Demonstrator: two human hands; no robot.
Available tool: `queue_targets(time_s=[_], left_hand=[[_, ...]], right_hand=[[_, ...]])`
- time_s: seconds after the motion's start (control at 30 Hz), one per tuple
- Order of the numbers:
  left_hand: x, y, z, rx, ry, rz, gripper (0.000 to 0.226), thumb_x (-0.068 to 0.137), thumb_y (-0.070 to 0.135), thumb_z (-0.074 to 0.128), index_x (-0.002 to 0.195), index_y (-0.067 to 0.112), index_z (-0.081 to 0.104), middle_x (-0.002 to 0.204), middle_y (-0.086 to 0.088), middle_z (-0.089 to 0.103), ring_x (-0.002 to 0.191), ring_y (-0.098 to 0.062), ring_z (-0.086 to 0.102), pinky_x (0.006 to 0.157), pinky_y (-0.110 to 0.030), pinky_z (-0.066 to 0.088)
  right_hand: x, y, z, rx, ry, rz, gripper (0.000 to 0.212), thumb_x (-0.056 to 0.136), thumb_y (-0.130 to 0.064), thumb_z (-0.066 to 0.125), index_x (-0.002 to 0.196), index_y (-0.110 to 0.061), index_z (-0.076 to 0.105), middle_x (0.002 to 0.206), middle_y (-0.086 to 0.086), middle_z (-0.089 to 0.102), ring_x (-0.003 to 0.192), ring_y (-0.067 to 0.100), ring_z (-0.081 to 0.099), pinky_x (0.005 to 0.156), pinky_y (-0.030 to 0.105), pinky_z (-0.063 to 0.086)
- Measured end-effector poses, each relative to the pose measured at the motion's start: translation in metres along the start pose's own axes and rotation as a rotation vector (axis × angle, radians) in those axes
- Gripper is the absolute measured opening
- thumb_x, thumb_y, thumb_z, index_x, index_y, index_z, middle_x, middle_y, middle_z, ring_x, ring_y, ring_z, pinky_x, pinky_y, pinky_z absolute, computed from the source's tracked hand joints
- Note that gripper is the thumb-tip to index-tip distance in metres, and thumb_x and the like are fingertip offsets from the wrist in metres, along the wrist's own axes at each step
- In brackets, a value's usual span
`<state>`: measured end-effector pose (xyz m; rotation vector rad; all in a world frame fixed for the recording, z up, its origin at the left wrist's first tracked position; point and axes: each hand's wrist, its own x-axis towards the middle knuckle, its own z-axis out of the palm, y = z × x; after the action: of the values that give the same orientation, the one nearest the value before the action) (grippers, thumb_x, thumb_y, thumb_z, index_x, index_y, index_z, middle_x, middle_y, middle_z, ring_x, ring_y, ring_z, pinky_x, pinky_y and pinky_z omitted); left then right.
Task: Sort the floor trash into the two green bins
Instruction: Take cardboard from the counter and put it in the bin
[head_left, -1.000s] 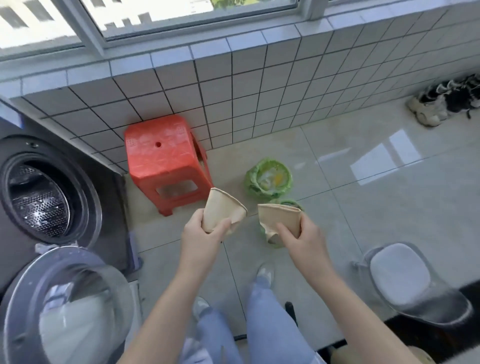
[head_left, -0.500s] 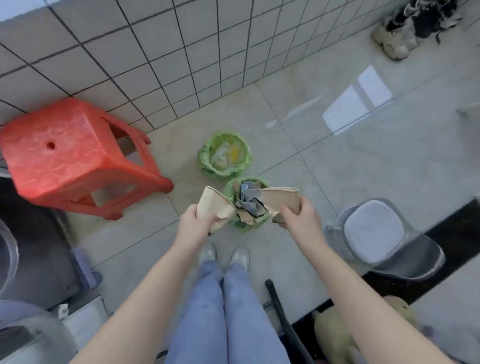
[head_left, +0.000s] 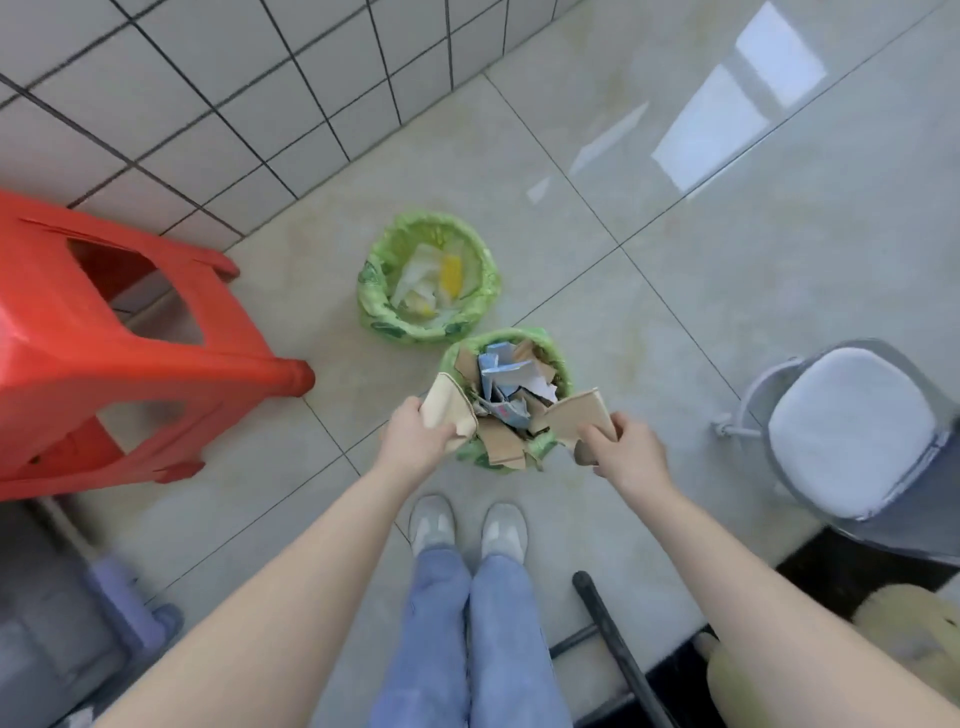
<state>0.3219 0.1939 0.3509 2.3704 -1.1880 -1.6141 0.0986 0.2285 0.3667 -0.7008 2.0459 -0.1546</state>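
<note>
Two paper cups in hand, one each. Left hand (head_left: 415, 441) has its fingers (head_left: 402, 415) clamped on a crushed beige cup (head_left: 451, 410); right hand (head_left: 626, 452) has its fingers (head_left: 597, 434) pinched on a flattened tan cup (head_left: 576, 415). Both sit over the near green bin (head_left: 563, 371), which lies just ahead of and between my fingers. It looks packed with torn cardboard (head_left: 501, 447) and paper scraps (head_left: 498, 371), some poking over the rim. The far green bin (head_left: 374, 306), beyond my left fingers, holds pale wrappers and something yellow.

Handling, my read: thin paperboard, very light, already creased, no spring left. Dry, matte, good grip, nothing fragile. Holding by the wall near the rim works fine. Bin liners are thin crinkly plastic, soft edges. With the pile this high, a dropped cup may slide off, so press them in.
</note>
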Motion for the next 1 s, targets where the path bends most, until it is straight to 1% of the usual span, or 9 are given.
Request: queue_targets(time_s=[0.07, 0.17, 0.27, 0.4, 0.47, 0.63, 0.7, 0.8, 1.0], left_hand=[[0.023, -0.006, 0.013, 0.249, -0.006, 0.106, 0.027, 0.085, 0.024, 0.063, 0.103, 0.007, 0.052, 0.095, -0.009, 0.054, 0.084, -0.026, 0.047, 0.069, -0.031, 0.036], [0.053, -0.012, 0.031, 0.361, -0.010, 0.167, 0.026, 0.087, 0.028, 0.061, 0.100, 0.008, 0.051, 0.096, -0.010, 0.053, 0.089, -0.029, 0.049, 0.070, -0.032, 0.034], [0.078, -0.019, 0.047, 0.349, 0.001, 0.126, 0.024, 0.086, 0.028, 0.061, 0.090, 0.010, 0.046, 0.099, -0.013, 0.056, 0.095, -0.032, 0.051, 0.070, -0.034, 0.035], [0.097, -0.029, 0.068, 0.370, -0.012, 0.089, 0.031, 0.088, 0.029, 0.061, 0.103, 0.004, 0.052, 0.106, -0.016, 0.058, 0.100, -0.033, 0.053, 0.073, -0.034, 0.036], [0.103, -0.034, 0.078, 0.399, -0.041, 0.086, 0.033, 0.089, 0.029, 0.060, 0.108, 0.004, 0.052, 0.109, -0.016, 0.057, 0.101, -0.034, 0.053, 0.075, -0.035, 0.038], [0.116, -0.039, 0.090, 0.467, 0.006, 0.107, 0.022, 0.090, 0.026, 0.056, 0.095, 0.007, 0.047, 0.103, -0.018, 0.059, 0.096, -0.038, 0.055, 0.072, -0.038, 0.041], [0.120, -0.036, 0.091, 0.471, 0.032, 0.144, 0.020, 0.089, 0.026, 0.056, 0.089, 0.011, 0.043, 0.098, -0.018, 0.059, 0.092, -0.039, 0.056, 0.070, -0.038, 0.041], [0.124, -0.033, 0.090, 0.520, 0.090, 0.207, 0.020, 0.090, 0.025, 0.058, 0.094, 0.008, 0.049, 0.099, -0.015, 0.059, 0.091, -0.037, 0.057, 0.070, -0.039, 0.042], [0.139, -0.050, 0.096, 0.568, 0.098, 0.279, 0.022, 0.090, 0.025, 0.060, 0.097, 0.006, 0.052, 0.101, -0.015, 0.061, 0.092, -0.036, 0.057, 0.065, -0.035, 0.035]], right_hand=[[0.023, 0.008, 0.014, -0.070, -0.008, -0.012, 0.020, 0.079, -0.025, 0.058, 0.067, -0.010, 0.052, 0.062, 0.006, 0.059, 0.070, 0.035, 0.061, 0.056, 0.032, 0.045], [0.055, 0.016, 0.034, -0.221, -0.005, -0.036, 0.024, 0.084, -0.025, 0.055, 0.065, -0.012, 0.048, 0.062, 0.008, 0.052, 0.069, 0.031, 0.050, 0.051, 0.032, 0.032], [0.085, 0.024, 0.053, -0.317, -0.002, -0.055, 0.020, 0.087, -0.024, 0.054, 0.074, -0.009, 0.055, 0.077, 0.014, 0.060, 0.079, 0.034, 0.057, 0.060, 0.030, 0.036], [0.112, 0.026, 0.074, -0.454, 0.017, -0.102, 0.012, 0.088, -0.020, 0.052, 0.081, -0.011, 0.056, 0.082, 0.011, 0.059, 0.079, 0.032, 0.056, 0.061, 0.029, 0.039], [0.120, 0.025, 0.085, -0.584, 0.045, -0.171, 0.011, 0.090, -0.020, 0.048, 0.089, -0.013, 0.057, 0.090, 0.009, 0.059, 0.086, 0.033, 0.059, 0.062, 0.030, 0.038], [0.136, 0.022, 0.107, -0.856, -0.011, -0.290, 0.028, 0.091, -0.009, 0.044, 0.117, -0.013, 0.052, 0.114, 0.011, 0.053, 0.106, 0.032, 0.054, 0.065, 0.031, 0.035], [0.139, 0.018, 0.115, -0.904, -0.012, -0.326, 0.029, 0.090, -0.006, 0.045, 0.118, -0.011, 0.052, 0.116, 0.011, 0.053, 0.108, 0.031, 0.053, 0.067, 0.032, 0.038], [0.141, 0.012, 0.123, -0.934, -0.012, -0.367, 0.029, 0.090, -0.004, 0.046, 0.117, -0.011, 0.054, 0.117, 0.010, 0.053, 0.108, 0.032, 0.052, 0.072, 0.034, 0.042], [0.144, 0.006, 0.129, -0.960, -0.039, -0.367, 0.032, 0.085, 0.003, 0.051, 0.114, -0.010, 0.056, 0.117, 0.010, 0.052, 0.103, 0.032, 0.059, 0.065, 0.032, 0.038]])
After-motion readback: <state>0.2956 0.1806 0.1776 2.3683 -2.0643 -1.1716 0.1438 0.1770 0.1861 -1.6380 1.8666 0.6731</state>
